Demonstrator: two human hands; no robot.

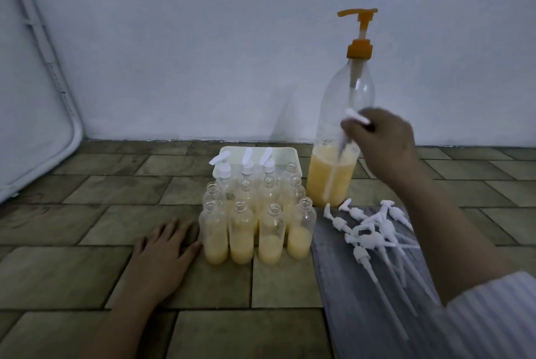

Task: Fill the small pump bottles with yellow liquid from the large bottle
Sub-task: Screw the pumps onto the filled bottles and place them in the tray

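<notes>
A large clear bottle (333,173) with an orange pump top (359,31) stands by the wall, yellow liquid filling its lower part. Several small bottles (255,231) stand in a cluster on the tiled floor, each partly filled with yellow liquid; three at the back carry white pump caps (246,163), the others are uncapped. My right hand (383,144) holds a white pump cap (352,129) in front of the large bottle, its tube hanging down. My left hand (162,254) rests flat on the floor just left of the small bottles.
Several loose white pump caps (374,231) lie in a heap on a grey cloth (356,300) at the right. A pale plastic lid or tray (287,153) leans behind the small bottles. A white folded frame (34,97) stands against the wall at left.
</notes>
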